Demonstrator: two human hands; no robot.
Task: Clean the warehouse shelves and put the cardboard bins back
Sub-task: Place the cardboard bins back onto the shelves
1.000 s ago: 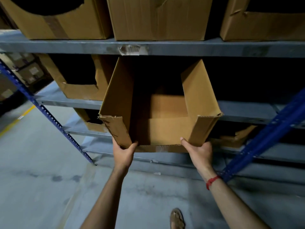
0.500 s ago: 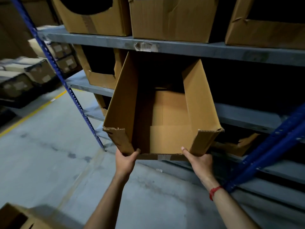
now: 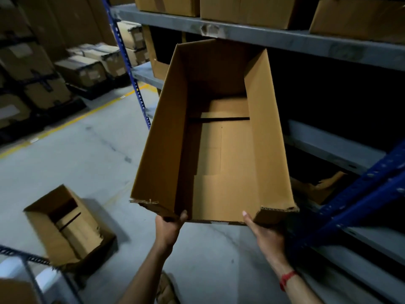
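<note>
Left hand and right hand each pinch a near corner of the cardboard bin, airborne before the shelves at twelve o'clock. Its torn front edge may buckle, dropping it.

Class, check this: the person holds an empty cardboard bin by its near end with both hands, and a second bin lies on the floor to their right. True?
Wrong side: the head view shows the second bin on the floor to their left. The left hand and right hand hold the cardboard bin by its near end.
</note>
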